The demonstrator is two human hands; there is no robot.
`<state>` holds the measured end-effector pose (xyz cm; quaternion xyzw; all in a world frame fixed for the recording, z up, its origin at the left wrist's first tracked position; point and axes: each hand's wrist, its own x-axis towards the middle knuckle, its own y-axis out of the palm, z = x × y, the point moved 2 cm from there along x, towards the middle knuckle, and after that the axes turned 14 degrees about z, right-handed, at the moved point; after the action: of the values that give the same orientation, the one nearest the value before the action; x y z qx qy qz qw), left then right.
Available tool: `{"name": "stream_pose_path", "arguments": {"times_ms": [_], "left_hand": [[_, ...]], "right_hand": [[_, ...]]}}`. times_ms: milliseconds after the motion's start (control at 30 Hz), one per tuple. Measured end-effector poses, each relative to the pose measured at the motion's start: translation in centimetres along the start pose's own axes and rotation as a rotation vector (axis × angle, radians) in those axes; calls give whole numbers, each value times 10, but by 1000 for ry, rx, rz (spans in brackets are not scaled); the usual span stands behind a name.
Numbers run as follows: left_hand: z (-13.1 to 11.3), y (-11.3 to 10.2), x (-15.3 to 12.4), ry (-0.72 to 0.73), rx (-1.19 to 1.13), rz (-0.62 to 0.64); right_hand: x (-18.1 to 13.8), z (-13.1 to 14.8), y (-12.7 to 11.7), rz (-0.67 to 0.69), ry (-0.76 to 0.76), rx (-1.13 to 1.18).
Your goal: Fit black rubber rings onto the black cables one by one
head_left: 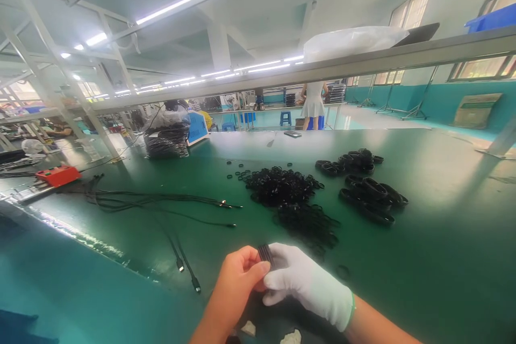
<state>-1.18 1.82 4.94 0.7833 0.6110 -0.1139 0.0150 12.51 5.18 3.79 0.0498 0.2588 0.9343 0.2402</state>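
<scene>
In front of me, my bare left hand [237,277] and my right hand [308,282], in a white glove with a green cuff, meet near the bench's front. Between their fingertips is a small bundle of black bands [265,254] lying side by side, and both hands pinch it. Just beyond lie a heap of small black rings [282,185] and a looser pile of thin black loops [310,223]. To the right sit bunches of larger black rings [373,193]. Black cables [161,199] with plug ends stretch across the left side, some plugs pointing towards my left hand.
A red box [59,176] stands at the left edge, and a plastic-wrapped black bundle [167,140] beside a blue case [197,128] at the back. A phone [292,134] lies at the far edge. Overhead runs a shelf beam [262,80]. Another person [313,99] stands beyond the bench.
</scene>
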Motion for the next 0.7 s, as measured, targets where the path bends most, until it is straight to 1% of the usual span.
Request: {"name": "stream_pose_path", "arguments": {"times_ms": [67, 133, 167, 200, 267, 367, 433, 533, 600, 700], "left_hand": [[-9, -7, -1, -44, 142, -42], [-17, -13, -3, -19, 268, -129], [-20, -15, -4, 9, 336, -171], [-21, -15, -4, 34, 404, -199], [-18, -10, -3, 67, 523, -216], [-9, -3, -1, 92, 639, -285], [-1, -1, 1, 106, 604, -335], [9, -3, 5, 92, 449, -342], [14, -5, 8, 75, 386, -330], [13, -7, 13, 63, 391, -325]], "right_hand": [[0, -5, -4, 97, -12, 104], [0, -8, -6, 184, -14, 190], [0, -9, -7, 207, -7, 204], [1, -9, -6, 212, 0, 203], [2, -10, -4, 190, 16, 158], [3, -9, 1, 107, 28, 72], [3, -8, 4, 53, 39, 17], [2, -5, 6, 2, 66, -41], [1, -3, 7, -6, 65, -50], [2, -3, 7, 3, 48, -16]]}}
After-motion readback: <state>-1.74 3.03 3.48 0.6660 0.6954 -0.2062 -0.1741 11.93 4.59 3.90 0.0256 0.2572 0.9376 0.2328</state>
